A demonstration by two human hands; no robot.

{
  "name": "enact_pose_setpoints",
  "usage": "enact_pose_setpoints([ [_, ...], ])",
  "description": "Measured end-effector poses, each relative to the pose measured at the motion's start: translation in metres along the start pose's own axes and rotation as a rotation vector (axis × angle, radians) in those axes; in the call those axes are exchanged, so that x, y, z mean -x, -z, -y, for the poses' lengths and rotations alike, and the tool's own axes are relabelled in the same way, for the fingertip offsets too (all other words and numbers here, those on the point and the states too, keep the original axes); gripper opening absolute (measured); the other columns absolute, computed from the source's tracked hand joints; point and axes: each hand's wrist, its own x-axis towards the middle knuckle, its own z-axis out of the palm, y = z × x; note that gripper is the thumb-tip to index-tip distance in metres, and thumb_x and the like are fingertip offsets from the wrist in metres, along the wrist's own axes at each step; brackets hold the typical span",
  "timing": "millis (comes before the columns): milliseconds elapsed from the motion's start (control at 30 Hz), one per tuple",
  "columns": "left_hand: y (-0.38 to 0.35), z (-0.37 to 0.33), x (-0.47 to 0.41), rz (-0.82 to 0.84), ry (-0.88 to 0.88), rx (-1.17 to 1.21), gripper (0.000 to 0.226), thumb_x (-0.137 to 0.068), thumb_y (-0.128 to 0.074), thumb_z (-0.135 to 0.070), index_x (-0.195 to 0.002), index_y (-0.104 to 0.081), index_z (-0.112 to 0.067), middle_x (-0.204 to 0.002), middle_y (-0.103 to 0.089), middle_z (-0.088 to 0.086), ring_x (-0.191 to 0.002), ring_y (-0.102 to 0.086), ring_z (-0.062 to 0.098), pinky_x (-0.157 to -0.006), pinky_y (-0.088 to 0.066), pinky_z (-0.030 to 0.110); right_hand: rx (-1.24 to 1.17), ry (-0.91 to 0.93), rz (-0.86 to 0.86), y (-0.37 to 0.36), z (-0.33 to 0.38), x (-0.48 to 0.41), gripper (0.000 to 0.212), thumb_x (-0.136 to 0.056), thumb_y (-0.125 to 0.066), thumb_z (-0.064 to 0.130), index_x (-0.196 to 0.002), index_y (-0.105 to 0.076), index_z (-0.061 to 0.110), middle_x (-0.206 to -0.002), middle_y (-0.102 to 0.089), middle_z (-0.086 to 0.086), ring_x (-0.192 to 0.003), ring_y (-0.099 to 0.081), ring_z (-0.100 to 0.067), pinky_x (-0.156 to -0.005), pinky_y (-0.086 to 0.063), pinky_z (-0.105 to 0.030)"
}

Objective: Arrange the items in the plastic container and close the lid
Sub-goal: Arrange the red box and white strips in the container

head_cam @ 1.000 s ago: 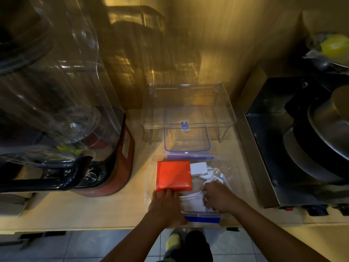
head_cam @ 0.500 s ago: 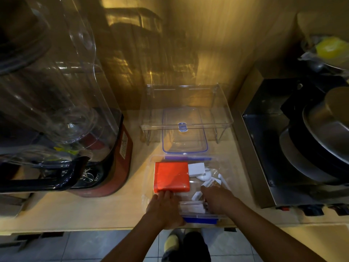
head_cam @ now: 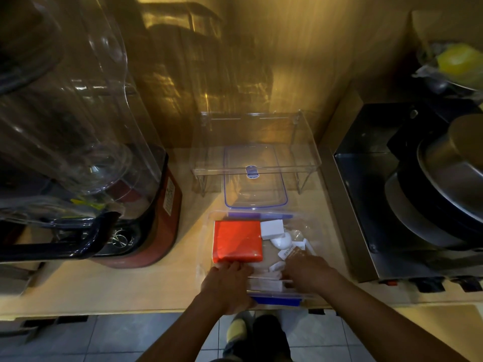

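Note:
A clear plastic container [head_cam: 209,246] with blue clips sits at the counter's front edge. Inside, a red flat packet [head_cam: 237,241] fills the far left, with a white box [head_cam: 271,228], a white round piece [head_cam: 281,241] and small white sachets [head_cam: 294,250] to its right. My left hand [head_cam: 230,283] lies flat in the near end, fingertips touching the red packet's near edge. My right hand [head_cam: 305,270] rests knuckles-up on flat white packets [head_cam: 266,284]; its fingertips are hidden. The clear blue-rimmed lid [head_cam: 254,178] lies behind the container.
A clear acrylic riser [head_cam: 311,165] stands over the lid's far half. A large blender with a red base [head_cam: 167,218] stands at the left. A steel appliance [head_cam: 360,205] with stacked pans borders the right. Below the counter edge is the tiled floor [head_cam: 130,335].
Both hands stay in the container's near end. The flat white packets between them have slid toward the near wall, and the right hand's fingers have curled lower onto them.

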Motion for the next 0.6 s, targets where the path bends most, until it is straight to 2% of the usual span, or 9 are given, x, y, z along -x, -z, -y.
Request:
enact_pose_setpoints([
  [67,0.000,-0.001,0.000,-0.005,0.004,-0.003,0.073,-0.074,-0.060,-0.058,-0.137,-0.033,-0.031,-0.141,-0.044,0.001,-0.128,-0.041,0.025,-0.102,-0.037,0.044,0.114,-0.007,-0.028,-0.002,0.007,0.001,0.028,-0.092,-0.048,0.015,-0.116,-0.061,0.009,-0.126,-0.060,-0.012,-0.119,-0.052,-0.031,-0.099,-0.040,-0.041],
  [100,0.000,-0.002,0.001,-0.009,0.005,-0.003,0.073,-0.075,-0.060,-0.058,-0.137,-0.033,-0.031,-0.142,-0.044,0.002,-0.129,-0.041,0.025,-0.102,-0.036,0.044,0.093,0.034,-0.025,-0.003,0.010,0.000,0.027,-0.091,-0.049,0.012,-0.113,-0.062,0.006,-0.123,-0.061,-0.015,-0.116,-0.054,-0.032,-0.098,-0.041,-0.040],
  [167,-0.001,-0.001,0.001,-0.017,0.007,0.004,0.074,-0.075,-0.060,-0.058,-0.137,-0.032,-0.030,-0.142,-0.044,0.002,-0.129,-0.042,0.025,-0.103,-0.037,0.044,-0.076,0.120,-0.010,-0.002,0.010,0.000,0.022,-0.087,-0.052,0.006,-0.106,-0.063,0.002,-0.115,-0.065,-0.018,-0.107,-0.059,-0.030,-0.092,-0.046,-0.036],
  [233,0.000,-0.002,0.002,-0.019,0.013,0.008,0.075,-0.075,-0.061,-0.058,-0.137,-0.032,-0.029,-0.141,-0.045,0.002,-0.128,-0.043,0.025,-0.103,-0.038,0.045,-0.225,0.128,-0.003,0.000,0.004,-0.001,0.017,-0.085,-0.054,0.005,-0.098,-0.062,0.001,-0.108,-0.066,-0.018,-0.097,-0.061,-0.026,-0.084,-0.047,-0.033],
  [300,0.000,-0.002,0.002,-0.010,0.014,0.005,0.074,-0.075,-0.061,-0.058,-0.137,-0.033,-0.028,-0.140,-0.046,0.003,-0.127,-0.043,0.025,-0.103,-0.038,0.045,-0.268,0.092,0.029,0.002,0.001,0.000,0.023,-0.087,-0.052,0.008,-0.106,-0.063,0.003,-0.116,-0.064,-0.017,-0.105,-0.059,-0.026,-0.088,-0.045,-0.031],
  [367,0.000,-0.003,0.002,-0.004,0.012,-0.001,0.074,-0.075,-0.061,-0.059,-0.136,-0.034,-0.028,-0.140,-0.045,0.002,-0.127,-0.043,0.025,-0.103,-0.038,0.045,-0.204,-0.005,0.088,0.000,0.001,0.001,0.030,-0.091,-0.049,0.013,-0.118,-0.060,0.006,-0.126,-0.060,-0.015,-0.117,-0.055,-0.030,-0.096,-0.042,-0.034],
  [433,0.000,-0.003,0.002,0.003,0.011,-0.001,0.074,-0.074,-0.061,-0.060,-0.136,-0.034,-0.028,-0.140,-0.045,0.002,-0.127,-0.042,0.026,-0.104,-0.038,0.045,-0.164,-0.060,0.113,0.002,0.008,0.004,0.032,-0.091,-0.048,0.015,-0.119,-0.059,0.005,-0.127,-0.059,-0.017,-0.118,-0.054,-0.032,-0.094,-0.043,-0.034],
  [533,0.000,-0.004,0.002,-0.008,0.007,-0.001,0.074,-0.074,-0.060,-0.060,-0.136,-0.034,-0.029,-0.140,-0.045,0.002,-0.128,-0.042,0.026,-0.104,-0.037,0.045,-0.383,-0.023,0.105,0.005,0.016,0.002,0.027,-0.089,-0.046,0.005,-0.108,-0.064,0.001,-0.118,-0.064,-0.018,-0.112,-0.059,-0.032,-0.084,-0.045,-0.030],
  [600,0.000,-0.003,0.003,-0.025,-0.002,-0.006,0.075,-0.074,-0.060,-0.060,-0.137,-0.033,-0.029,-0.141,-0.045,0.001,-0.128,-0.042,0.025,-0.105,-0.037,0.044,-0.652,-0.074,0.104,0.008,0.016,0.002,0.024,-0.088,-0.044,0.001,-0.098,-0.065,0.006,-0.104,-0.066,-0.016,-0.105,-0.063,-0.034,-0.083,-0.052,-0.037],
])
